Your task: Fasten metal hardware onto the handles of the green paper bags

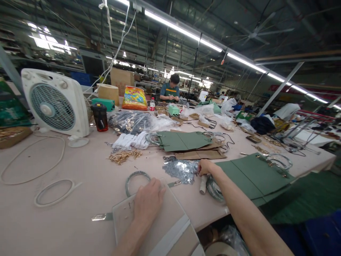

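Note:
My left hand [149, 199] lies on a pale flat board [170, 222] with a strip of grey tape, its fingers stretched toward the far edge. Just past those fingers is a round handle [130, 181] wrapped in clear film. Metal-ended tabs [102, 217] stick out at two sides of the board. My right hand [204, 167] reaches to the right edge of a pile of small shiny metal plates [181, 170]. Its fingers are drawn together, and what is between them is hidden. A short pale roll [203, 185] lies beneath that hand.
Green bag panels with ring handles lie at right [242, 174] and behind the plates [183, 140]. Gold-coloured hardware [122, 156] is heaped left of centre. A white fan [55, 103] and a dark bottle [100, 117] stand at left. Across the table sits a person [169, 91].

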`<action>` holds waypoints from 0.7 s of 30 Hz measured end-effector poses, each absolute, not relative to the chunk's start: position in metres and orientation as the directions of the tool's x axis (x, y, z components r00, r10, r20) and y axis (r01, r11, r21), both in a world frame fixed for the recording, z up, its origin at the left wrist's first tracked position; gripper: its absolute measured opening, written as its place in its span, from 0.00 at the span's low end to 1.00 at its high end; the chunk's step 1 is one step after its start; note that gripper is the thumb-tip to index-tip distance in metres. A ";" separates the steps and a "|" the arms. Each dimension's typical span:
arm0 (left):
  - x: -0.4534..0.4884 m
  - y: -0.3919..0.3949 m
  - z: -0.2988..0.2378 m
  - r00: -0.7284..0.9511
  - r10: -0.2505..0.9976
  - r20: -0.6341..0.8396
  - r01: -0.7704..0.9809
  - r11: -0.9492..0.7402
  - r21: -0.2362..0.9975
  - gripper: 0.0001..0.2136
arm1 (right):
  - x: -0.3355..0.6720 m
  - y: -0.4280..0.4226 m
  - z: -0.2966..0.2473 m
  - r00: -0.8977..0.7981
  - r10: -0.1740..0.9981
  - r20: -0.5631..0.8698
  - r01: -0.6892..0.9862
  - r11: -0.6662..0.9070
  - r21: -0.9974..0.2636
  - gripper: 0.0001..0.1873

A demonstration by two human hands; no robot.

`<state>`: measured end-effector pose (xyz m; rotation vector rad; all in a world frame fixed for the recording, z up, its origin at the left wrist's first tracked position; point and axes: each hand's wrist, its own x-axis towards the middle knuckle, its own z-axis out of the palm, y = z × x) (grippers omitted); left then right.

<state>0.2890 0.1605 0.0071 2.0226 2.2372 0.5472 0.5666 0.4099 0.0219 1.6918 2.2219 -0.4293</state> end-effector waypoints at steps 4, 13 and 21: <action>0.289 0.162 0.002 -0.126 0.972 0.198 0.952 0.063 0.300 0.10 | 0.565 0.406 0.025 -0.277 0.891 -0.359 0.961 0.267 -0.078 0.09; 0.289 0.162 0.002 -0.147 0.971 0.187 0.945 0.082 0.316 0.08 | 0.563 0.402 0.005 -0.249 0.931 -0.267 0.949 0.180 -0.257 0.11; 0.285 0.159 0.005 -0.162 0.977 0.142 0.927 0.102 0.360 0.10 | 0.560 0.394 -0.007 -0.276 0.920 -0.279 0.885 0.130 -0.447 0.17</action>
